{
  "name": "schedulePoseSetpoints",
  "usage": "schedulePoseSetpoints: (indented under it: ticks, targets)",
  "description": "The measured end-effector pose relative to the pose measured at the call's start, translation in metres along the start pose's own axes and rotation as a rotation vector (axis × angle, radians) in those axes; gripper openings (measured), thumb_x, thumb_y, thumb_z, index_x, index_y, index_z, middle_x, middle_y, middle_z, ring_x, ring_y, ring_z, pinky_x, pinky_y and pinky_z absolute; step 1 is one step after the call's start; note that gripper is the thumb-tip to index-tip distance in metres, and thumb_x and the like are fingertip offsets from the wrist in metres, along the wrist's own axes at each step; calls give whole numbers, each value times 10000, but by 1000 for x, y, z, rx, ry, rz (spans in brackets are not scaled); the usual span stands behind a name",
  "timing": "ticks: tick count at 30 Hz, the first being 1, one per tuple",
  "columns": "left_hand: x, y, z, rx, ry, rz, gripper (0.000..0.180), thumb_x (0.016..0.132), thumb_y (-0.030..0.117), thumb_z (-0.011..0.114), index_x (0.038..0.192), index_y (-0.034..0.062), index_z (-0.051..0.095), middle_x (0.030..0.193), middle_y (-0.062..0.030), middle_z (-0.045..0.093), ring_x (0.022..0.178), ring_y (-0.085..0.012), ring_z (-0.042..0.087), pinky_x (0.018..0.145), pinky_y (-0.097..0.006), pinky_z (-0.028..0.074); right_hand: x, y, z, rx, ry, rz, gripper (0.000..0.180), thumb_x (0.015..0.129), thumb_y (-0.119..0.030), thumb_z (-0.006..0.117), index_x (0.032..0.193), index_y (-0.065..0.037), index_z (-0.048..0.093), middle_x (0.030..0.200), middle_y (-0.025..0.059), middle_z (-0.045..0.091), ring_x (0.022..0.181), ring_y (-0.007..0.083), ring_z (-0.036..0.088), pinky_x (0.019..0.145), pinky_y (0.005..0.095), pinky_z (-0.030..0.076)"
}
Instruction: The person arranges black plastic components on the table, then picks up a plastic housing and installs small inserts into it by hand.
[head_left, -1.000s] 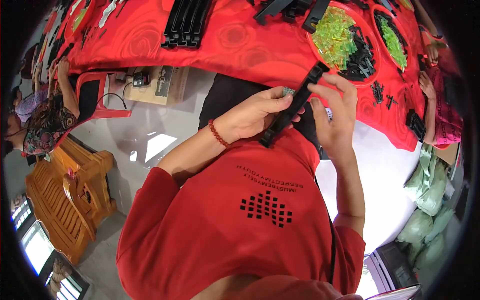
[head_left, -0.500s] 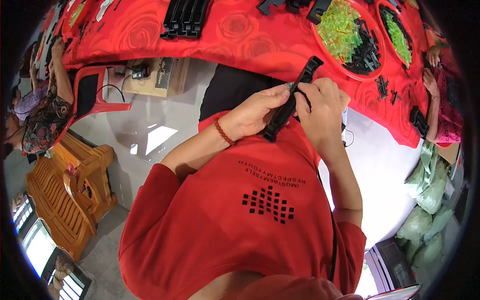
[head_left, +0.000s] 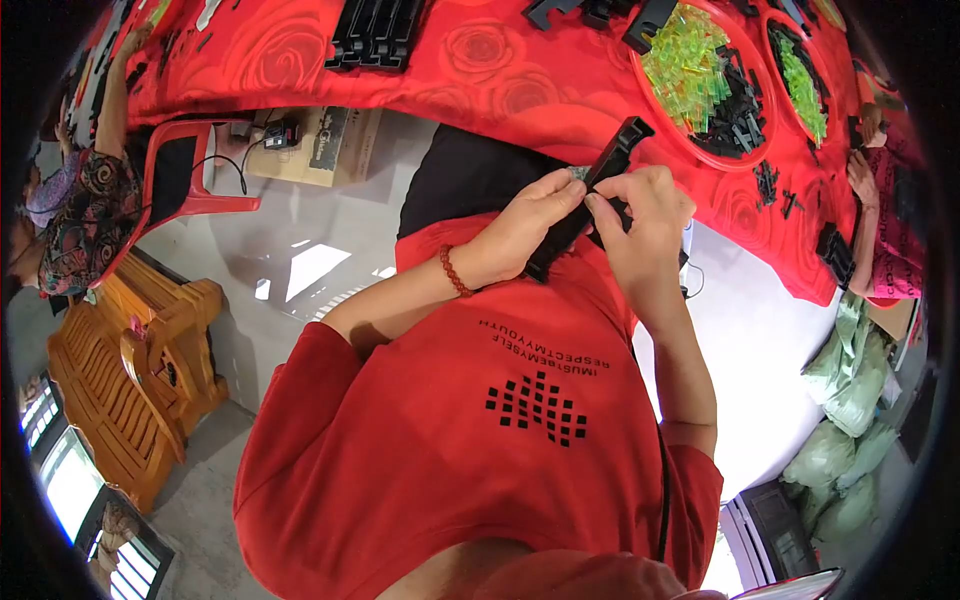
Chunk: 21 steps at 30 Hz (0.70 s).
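Note:
A long black plastic strip (head_left: 622,142), with raised ends and a channel-like form, is held aslant above my lap. My left hand (head_left: 515,232) grips its lower half, thumb on top and fingers underneath. A small greenish-grey shiny piece (head_left: 578,173) shows by the left thumb tip. My right hand (head_left: 645,222) is closed in a pinch against the strip's middle, thumb and forefinger together; whatever lies between those fingertips is hidden.
On the red tablecloth (head_left: 480,50) ahead lie stacked black strips (head_left: 375,35). A red basin (head_left: 770,150) holds yellow-green clear pieces (head_left: 685,70) and small black parts (head_left: 738,115). Another basin stands farther right. Other people's arms reach the table at both sides. A red chair (head_left: 205,205) stands left.
The strip's upper end has shifted slightly right. My right thumb and forefinger have drawn into a pinch at its middle. At far left, another person's arm has reached farther over the table.

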<state>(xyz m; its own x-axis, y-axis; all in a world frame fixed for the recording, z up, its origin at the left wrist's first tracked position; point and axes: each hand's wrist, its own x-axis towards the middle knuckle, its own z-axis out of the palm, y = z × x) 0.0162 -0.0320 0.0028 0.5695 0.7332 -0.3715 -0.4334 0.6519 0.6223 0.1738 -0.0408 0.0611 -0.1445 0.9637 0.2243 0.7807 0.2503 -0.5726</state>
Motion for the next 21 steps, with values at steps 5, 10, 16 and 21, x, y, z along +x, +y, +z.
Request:
schedulePoseSetpoints:
  ticks: [5,10,16,21]
  targets:
    - [-2,0,2,160,-9,156,177,1027,152,480,1138,43,564,1002,12,583,865,-60,545,738,-220,458,-1,4,2,109,38,27,145,791,-83,742,892,-103,641,851,34,551,858,219,540,826,360,307]
    - [1,-4,-1,547,84,307,141,1000,110,530,1106,24,564,939,8,572,838,-72,523,729,-261,453,-5,8,6,87,88,-10,139,794,-85,735,904,-106,653,868,24,562,857,211,540,843,365,305]
    - [1,0,1,941,196,371,154,977,123,565,1059,-6,545,870,-125,583,789,-212,574,712,-342,463,-9,9,11,-199,149,-193,155,798,-89,722,936,-112,654,901,36,567,895,206,543,883,402,298]
    - [8,15,-1,1070,113,246,188,964,145,575,1032,-23,524,907,-199,588,812,-303,581,743,-380,464,-15,12,16,-219,173,-188,179,801,-86,721,956,-109,635,925,40,563,915,219,533,881,400,300]
